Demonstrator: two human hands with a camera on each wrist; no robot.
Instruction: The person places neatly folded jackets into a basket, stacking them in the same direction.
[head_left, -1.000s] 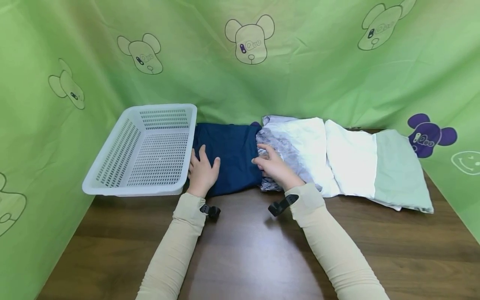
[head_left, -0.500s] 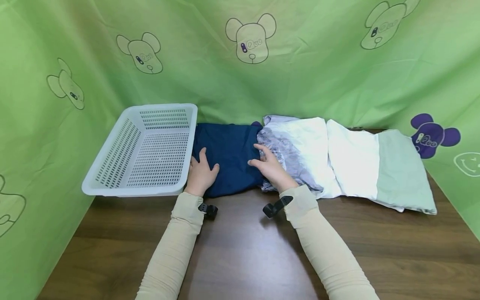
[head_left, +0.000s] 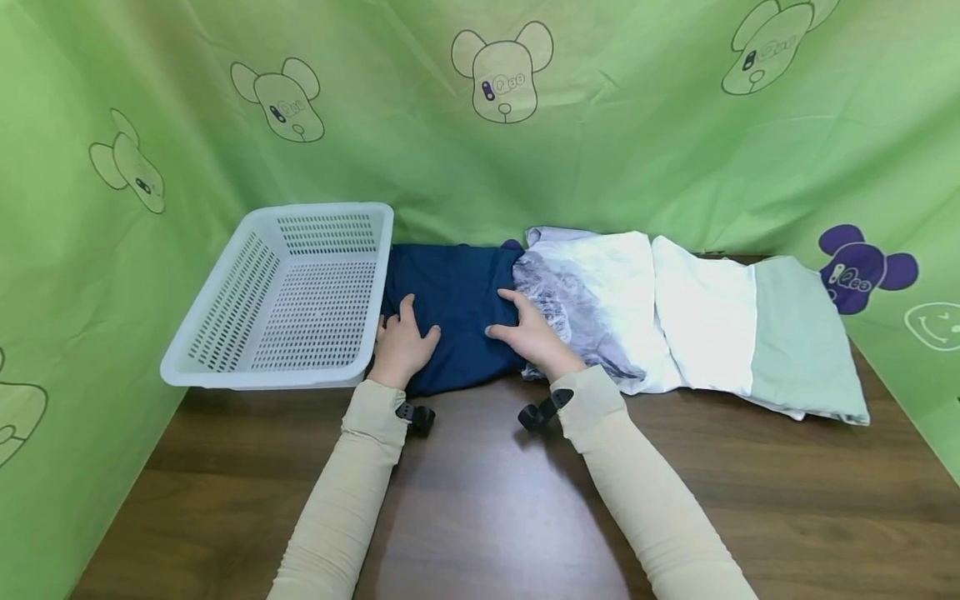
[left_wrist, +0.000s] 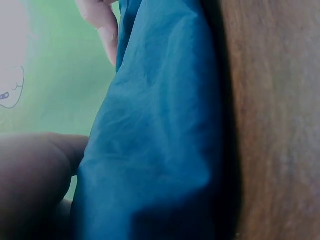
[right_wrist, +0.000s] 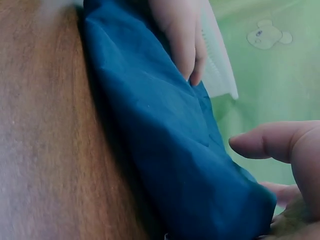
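A folded navy-blue cloth [head_left: 457, 308] lies flat on the table between both hands, its near edge filling much of each wrist view. My left hand [head_left: 402, 350] rests at its left side, beside the basket, thumb and fingers spread. The right hand [head_left: 537, 337] is at the cloth's right edge, thumb and index finger apart over it. In the right wrist view, the right thumb [right_wrist: 265, 142] stands clear of the navy cloth [right_wrist: 155, 125]. Its lower fingers are partly hidden at the cloth's edge.
A white perforated basket [head_left: 174, 367] stands left of the navy cloth, close against the left hand. To the right lie a grey-and-white patterned folded cloth [head_left: 600, 300] and a white-and-pale-green one [head_left: 795, 333]. A green printed curtain [head_left: 375, 100] hangs behind the wooden table [head_left: 480, 500].
The right hand has moved left, from the edge of the patterned cloth onto the navy cloth's right side. The left hand has stayed at nearly the same spot.
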